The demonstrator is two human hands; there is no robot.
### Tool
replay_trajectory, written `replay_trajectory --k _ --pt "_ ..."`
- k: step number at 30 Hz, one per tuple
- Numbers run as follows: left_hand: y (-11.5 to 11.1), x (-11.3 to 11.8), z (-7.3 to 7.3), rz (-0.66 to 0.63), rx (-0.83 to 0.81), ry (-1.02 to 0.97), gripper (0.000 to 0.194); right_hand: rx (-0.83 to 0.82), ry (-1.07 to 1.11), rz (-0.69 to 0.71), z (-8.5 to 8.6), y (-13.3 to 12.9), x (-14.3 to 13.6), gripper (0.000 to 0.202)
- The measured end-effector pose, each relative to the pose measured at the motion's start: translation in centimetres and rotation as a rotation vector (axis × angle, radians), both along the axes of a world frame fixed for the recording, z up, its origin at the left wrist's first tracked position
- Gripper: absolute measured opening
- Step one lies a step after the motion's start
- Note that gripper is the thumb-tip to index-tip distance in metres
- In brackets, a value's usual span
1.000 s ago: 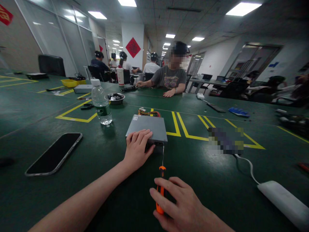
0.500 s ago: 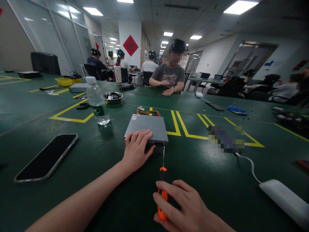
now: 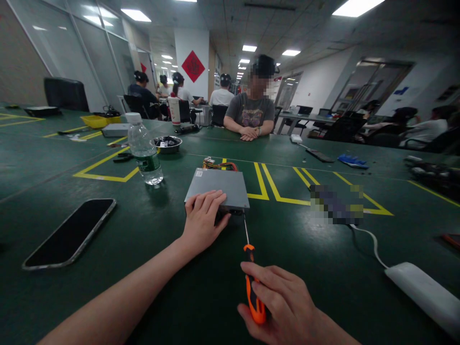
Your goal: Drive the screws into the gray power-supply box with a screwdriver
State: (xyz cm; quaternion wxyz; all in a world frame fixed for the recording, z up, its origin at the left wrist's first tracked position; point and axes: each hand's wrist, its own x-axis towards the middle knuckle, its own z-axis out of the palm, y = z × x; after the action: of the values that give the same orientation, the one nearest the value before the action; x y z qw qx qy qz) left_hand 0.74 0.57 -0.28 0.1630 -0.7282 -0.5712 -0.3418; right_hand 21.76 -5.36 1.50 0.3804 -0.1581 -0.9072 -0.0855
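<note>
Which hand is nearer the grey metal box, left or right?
Left. The left hand rests on the near edge of the grey metal box; the right hand is farther back, holding the screwdriver at its handle.

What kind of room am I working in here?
Probably a shared office or workshop: a long green table marked with yellow tape, a laptop on a desk behind, and several people seated at other tables.

Left hand [image 3: 201,223], right hand [image 3: 285,299] bare; fingers [image 3: 207,200] slim, uncovered; 2 forearms [image 3: 134,287] bare.
</note>
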Motion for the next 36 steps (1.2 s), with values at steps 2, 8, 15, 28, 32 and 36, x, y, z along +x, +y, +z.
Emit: replay_trajectory --k 2,8,15,28,32,36 --pt "0.0 0.0 0.0 -0.002 -0.002 -0.003 0.036 -0.001 0.033 0.010 0.0 0.1 0.2 0.014" --pt "-0.2 0.7 0.4 0.020 -0.014 -0.029 0.038 -0.153 0.114 0.057 0.3 0.4 0.6 0.031" --pt "-0.2 1.7 0.5 0.085 -0.019 -0.055 0.043 -0.129 0.131 0.089 0.5 0.4 0.2 0.030" --pt "-0.5 0.9 0.6 0.038 -0.046 -0.045 0.038 -0.138 0.107 0.081 0.5 0.4 0.9 0.031" --pt "-0.8 0.4 0.7 0.006 -0.064 -0.018 0.040 -0.147 0.086 0.107 0.3 0.4 1.3 0.033" --pt "-0.8 0.1 0.7 -0.013 -0.073 -0.010 0.040 -0.117 0.034 0.145 0.0 0.3 1.2 0.033"
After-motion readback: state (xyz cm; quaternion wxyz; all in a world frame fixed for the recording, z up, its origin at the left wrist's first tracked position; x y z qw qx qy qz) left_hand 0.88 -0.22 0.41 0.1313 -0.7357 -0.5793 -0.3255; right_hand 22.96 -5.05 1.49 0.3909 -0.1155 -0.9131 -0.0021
